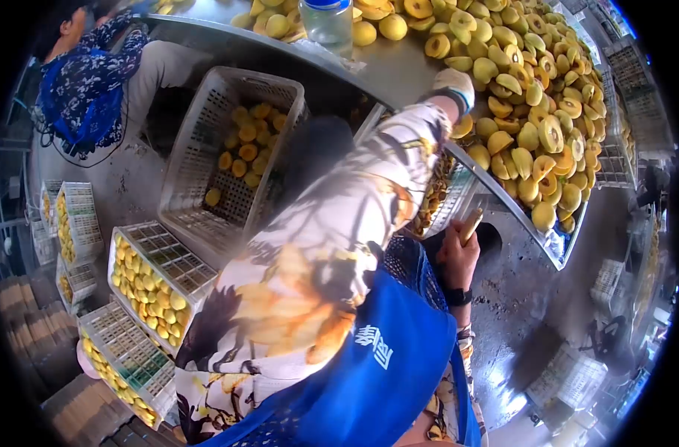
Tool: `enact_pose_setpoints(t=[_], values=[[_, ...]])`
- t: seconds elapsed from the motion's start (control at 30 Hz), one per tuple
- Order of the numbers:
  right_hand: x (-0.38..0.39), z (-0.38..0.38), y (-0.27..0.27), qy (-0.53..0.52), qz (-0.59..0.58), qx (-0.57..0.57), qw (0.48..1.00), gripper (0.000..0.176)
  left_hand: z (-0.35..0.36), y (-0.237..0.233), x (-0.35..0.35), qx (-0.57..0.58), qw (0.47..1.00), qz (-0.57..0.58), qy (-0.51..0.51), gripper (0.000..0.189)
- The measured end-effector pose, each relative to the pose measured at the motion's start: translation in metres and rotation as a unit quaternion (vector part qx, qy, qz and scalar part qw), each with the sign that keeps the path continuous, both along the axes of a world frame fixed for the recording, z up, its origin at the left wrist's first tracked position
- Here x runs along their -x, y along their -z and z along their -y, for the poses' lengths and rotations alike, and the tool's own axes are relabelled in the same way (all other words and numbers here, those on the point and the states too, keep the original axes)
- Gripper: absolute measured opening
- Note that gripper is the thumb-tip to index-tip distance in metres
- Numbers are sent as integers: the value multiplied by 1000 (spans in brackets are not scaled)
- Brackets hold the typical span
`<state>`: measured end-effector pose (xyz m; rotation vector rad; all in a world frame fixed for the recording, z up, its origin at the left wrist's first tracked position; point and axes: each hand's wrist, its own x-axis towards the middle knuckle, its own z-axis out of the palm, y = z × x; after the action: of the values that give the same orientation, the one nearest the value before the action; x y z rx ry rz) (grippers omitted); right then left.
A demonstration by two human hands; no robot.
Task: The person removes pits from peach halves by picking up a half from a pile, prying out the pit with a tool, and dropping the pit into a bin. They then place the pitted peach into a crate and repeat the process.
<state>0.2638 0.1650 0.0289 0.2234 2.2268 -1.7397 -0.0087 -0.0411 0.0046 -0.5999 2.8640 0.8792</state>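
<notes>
Fingers (450, 252) of my right hand (459, 262) clench a wooden-handled tool (471, 223); my gloved left hand (455, 86) reaches the peach halves (537, 130) on the steel table (399, 71); its grip I cannot tell.

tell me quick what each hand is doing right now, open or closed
Left hand: gloved, at the peach pile; open or closed cannot be told.
Right hand: closed on a wooden-handled tool.

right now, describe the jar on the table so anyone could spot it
Find the long steel table heaped with yellow fruit halves. Near its edge stands a clear plastic jar with a blue lid, the only tall see-through thing among the fruit.
</notes>
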Motion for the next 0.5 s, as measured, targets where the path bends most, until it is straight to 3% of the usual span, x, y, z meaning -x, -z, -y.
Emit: enact_pose_setpoints(t=[0.03, 0.07, 0.1, 0.13, 0.17, 0.2, 0.27, 0.33, 0.4, 0.43, 0.47, 0.5], values=[[7, -2, 1, -15, -42, -28, 999, 21, 3, -3, -5, 79, 995, -36, 45, 27], [14, -3, 3, -28, -83, -57, 994, 25, 13, -5, -11, 166, 960, -92, 205, 25], [19, 7, -14, -3, -73, -25, 997, 27, 26, -34, -42, 158, 930, -160, 291, 28], [27, 12, -24, 27, -63, 6, 998, 29, 40, -30, -57, -6, 909, -259, 325, 28], [39, 12, -26, 29, -57, 35, 997, 31, 42, -80, -101, -252, 921, -93, 284, 11], [51, 13, -28, 31, -50, 64, 996, 33, 41, -65, -106, -475, 852, -3, 220, 8], [69, 23, -38, -1, -15, 150, 989, 36, 57, -88, -144, -462, 823, 6, 329, 20], [79, 39, -39, -58, 22, 204, 977, 36, 64, -92, -169, -527, 782, 48, 330, 27], [77, 62, -43, -63, 88, 249, 963, 31, 58, -89, -187, -485, 804, -44, 342, 34], [78, 66, -28, -90, 90, 278, 952, 30, 63, -97, -193, -456, 830, 14, 320, 27], [74, 70, -35, -76, 118, 331, 933, 31, 62, -105, -200, -403, 856, -3, 323, 34], [74, 74, -25, -107, 1, 236, 966, 29, 59, -98, -206, -503, 821, -57, 264, 38]])
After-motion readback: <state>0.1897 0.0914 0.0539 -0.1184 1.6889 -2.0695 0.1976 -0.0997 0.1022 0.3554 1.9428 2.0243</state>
